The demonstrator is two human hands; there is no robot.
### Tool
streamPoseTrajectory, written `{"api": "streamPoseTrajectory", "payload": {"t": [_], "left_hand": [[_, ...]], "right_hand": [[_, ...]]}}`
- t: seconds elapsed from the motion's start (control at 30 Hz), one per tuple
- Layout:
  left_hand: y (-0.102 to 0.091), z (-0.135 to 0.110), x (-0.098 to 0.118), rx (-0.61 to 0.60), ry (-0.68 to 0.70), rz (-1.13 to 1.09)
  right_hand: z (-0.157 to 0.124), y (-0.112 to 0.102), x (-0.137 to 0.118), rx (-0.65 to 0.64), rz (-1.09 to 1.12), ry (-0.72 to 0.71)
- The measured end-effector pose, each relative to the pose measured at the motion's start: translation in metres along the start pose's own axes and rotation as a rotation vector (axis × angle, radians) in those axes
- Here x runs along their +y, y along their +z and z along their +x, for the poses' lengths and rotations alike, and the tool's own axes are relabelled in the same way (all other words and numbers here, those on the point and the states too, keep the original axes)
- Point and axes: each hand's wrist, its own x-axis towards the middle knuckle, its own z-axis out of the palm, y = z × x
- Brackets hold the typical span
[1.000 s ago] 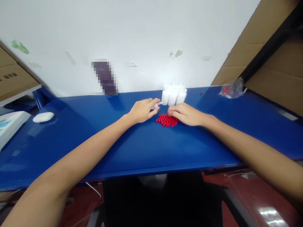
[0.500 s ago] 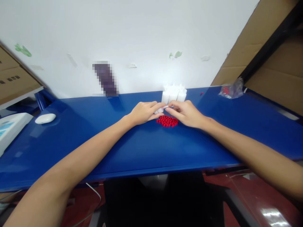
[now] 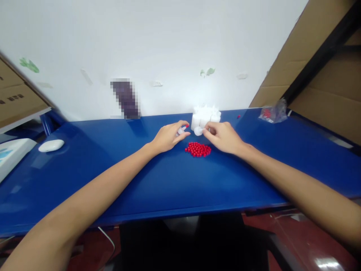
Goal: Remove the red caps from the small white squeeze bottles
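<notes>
My left hand (image 3: 169, 137) is curled around a small white bottle (image 3: 181, 130), mostly hidden by the fingers. A red bit (image 3: 187, 125) shows by its index fingertip, at the bottle's narrow end. Thumb and forefinger of my right hand (image 3: 223, 136) pinch the thin end of a small white rounded piece (image 3: 198, 131); whether this is a cap or another bottle I cannot tell. Just behind it, several white bottles (image 3: 200, 119) with pointed tops stand close together. A pile of small red caps (image 3: 198, 149) lies on the table in front of both hands.
The blue table (image 3: 175, 184) runs up to a white wall. A clear bag (image 3: 275, 113) with red pieces lies at the back right, and a single red piece (image 3: 238, 116) left of it. At the left are a white oval case (image 3: 51, 145) and a white device (image 3: 17, 156).
My hands, close together before at the white items, have moved apart. The left has drawn left with its bottle; the white rounded piece now shows at the right fingertips.
</notes>
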Motion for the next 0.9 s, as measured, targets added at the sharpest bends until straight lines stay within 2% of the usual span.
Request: {"api": "streamPoseTrajectory", "payload": {"t": [0.17,0.33,0.5,0.57,0.67,0.73,0.9], "left_hand": [[0.002,0.001,-0.002,-0.007,0.013,0.024],[0.001,0.002,-0.002,-0.015,0.002,0.044],[0.0,0.002,-0.001,-0.01,0.017,0.083],[0.0,0.001,0.001,0.017,0.093,0.122],[0.0,-0.002,0.004,0.061,0.317,0.255],[0.001,-0.002,0.005,0.093,0.414,0.331],[0.001,-0.001,0.003,0.155,0.452,0.358]], "right_hand": [[0.001,0.003,0.001,-0.083,-0.084,0.06],[0.0,0.003,0.002,-0.117,-0.083,0.012],[-0.001,0.004,0.0,-0.157,0.019,-0.079],[-0.002,0.004,0.0,-0.154,0.077,-0.112],[-0.005,0.002,-0.003,-0.176,0.178,-0.186],[-0.009,0.0,-0.007,-0.218,0.235,-0.246],[-0.012,-0.002,-0.019,-0.212,0.223,-0.277]]}}
